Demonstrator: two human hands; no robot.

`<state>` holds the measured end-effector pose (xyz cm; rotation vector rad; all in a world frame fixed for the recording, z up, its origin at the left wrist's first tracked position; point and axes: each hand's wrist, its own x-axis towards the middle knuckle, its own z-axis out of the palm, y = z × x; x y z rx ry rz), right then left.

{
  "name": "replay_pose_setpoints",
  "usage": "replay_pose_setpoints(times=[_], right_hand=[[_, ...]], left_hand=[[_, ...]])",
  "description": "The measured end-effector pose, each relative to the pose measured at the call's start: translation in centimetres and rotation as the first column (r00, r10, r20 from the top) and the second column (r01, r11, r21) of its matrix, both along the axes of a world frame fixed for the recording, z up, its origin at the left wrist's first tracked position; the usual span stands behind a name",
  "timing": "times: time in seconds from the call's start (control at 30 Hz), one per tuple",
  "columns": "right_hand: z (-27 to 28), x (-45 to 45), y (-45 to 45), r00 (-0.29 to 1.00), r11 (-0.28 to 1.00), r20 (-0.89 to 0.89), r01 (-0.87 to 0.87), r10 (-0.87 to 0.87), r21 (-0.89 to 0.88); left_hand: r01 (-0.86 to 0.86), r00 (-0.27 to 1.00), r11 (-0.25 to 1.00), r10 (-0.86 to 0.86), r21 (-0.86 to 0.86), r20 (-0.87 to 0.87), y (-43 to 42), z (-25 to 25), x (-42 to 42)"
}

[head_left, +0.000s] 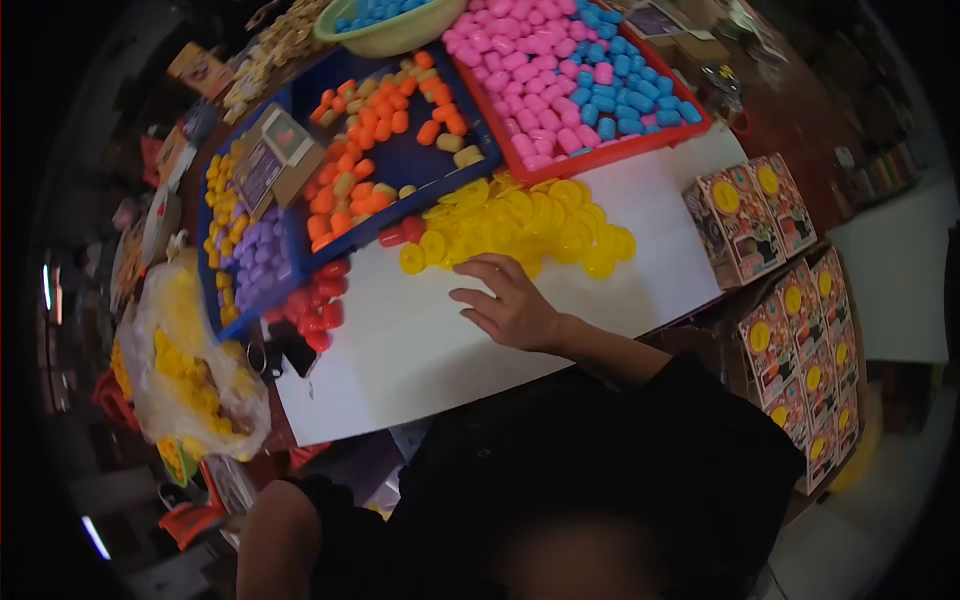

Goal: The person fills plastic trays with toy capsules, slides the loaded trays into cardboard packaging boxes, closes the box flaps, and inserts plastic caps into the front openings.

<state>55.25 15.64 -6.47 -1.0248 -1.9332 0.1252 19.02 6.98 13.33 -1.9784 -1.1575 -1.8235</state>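
Observation:
My right hand (pixel 515 308) hovers over the white board (pixel 400 370), palm down with fingers spread and slightly bent, nothing seen in them. Just beyond its fingertips lies a loose heap of yellow plastic discs (pixel 530 220). A few red capsule pieces (pixel 402 232) sit at the heap's left end, and more red capsules (pixel 318 300) are piled further left, against the blue tray. Of my left arm (pixel 280 535), only a part shows at the lower left; the left hand is out of view.
A blue tray (pixel 470 165) holds orange, tan, purple and yellow pieces, with a small box (pixel 280 160) on it. The red tray (pixel 620 150) holds pink and blue capsules. Printed boxes (pixel 750 215) stand at right; a plastic bag (pixel 190 370) of yellow pieces is left.

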Motion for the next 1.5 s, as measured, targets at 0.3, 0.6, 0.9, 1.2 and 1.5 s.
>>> replay_pose_setpoints(times=[0.3,0.6,0.9,1.2,1.5], right_hand=[[-3.0,7.6,-0.2,0.981,0.98,0.024,0.194,-0.193,-0.034],[-1.0,1.6,-3.3,0.988,0.985,0.011,-0.154,0.156,-0.077],[-1.5,-0.6,-3.7,0.957,0.954,0.071,-0.271,0.281,-0.124],[-1.8,-2.9,-2.3,0.926,0.919,0.056,-0.361,0.373,-0.156],[0.4,-7.4,-1.2,0.869,0.863,-0.009,-0.493,0.495,-0.11]], left_hand=[[-0.704,0.707,0.711,0.699,0.008,0.106,-9.5,-0.3,1.2],[-0.63,0.706,0.167,0.529,-0.758,-0.471,-17.6,-19.3,-16.7],[-0.21,0.765,0.069,0.633,-0.975,-0.12,-19.7,-18.9,-20.5],[-0.896,0.422,-0.002,0.312,-0.444,-0.851,-17.0,-15.8,-12.0],[-0.348,0.697,0.726,0.623,-0.593,0.354,-9.9,-4.8,-11.1]])
